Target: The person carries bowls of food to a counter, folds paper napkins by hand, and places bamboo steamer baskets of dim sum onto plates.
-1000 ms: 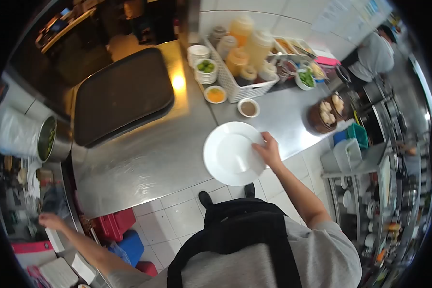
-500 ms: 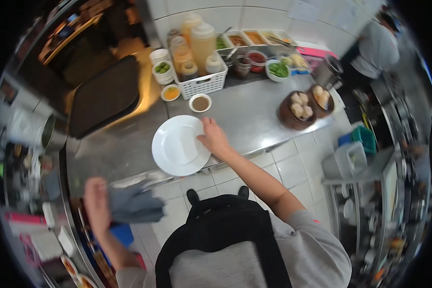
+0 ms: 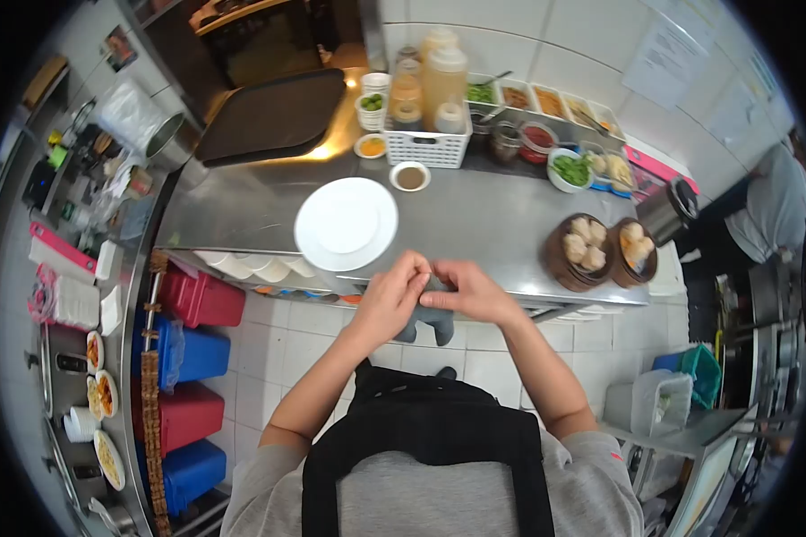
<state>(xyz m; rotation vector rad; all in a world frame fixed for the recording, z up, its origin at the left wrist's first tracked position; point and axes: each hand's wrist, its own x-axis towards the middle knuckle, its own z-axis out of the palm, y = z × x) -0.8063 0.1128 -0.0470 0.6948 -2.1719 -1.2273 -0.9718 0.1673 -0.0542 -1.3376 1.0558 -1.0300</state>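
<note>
My left hand point(image 3: 390, 300) and my right hand point(image 3: 471, 293) meet just in front of the counter edge, fingertips pinched close together. Between and below them hangs a grey cloth point(image 3: 433, 324), partly hidden by the fingers; both hands appear to grip it. Up and left of my left hand, a round white plate point(image 3: 346, 224) lies on the steel counter point(image 3: 484, 224), bare on top. Behind the plate stands a small white bowl of brown sauce point(image 3: 410, 177).
Along the wall are a white basket point(image 3: 425, 150) of sauce bottles, a bowl of green herbs point(image 3: 570, 170) and a dark tray point(image 3: 273, 116). Two steamer baskets with dumplings point(image 3: 580, 251) stand at the right. Coloured bins point(image 3: 192, 349) sit below left. Another person point(image 3: 770, 210) stands far right.
My right hand has left the plate's rim. My left hand has come in from the far left with the grey cloth, and both hands are now together. The view has shifted.
</note>
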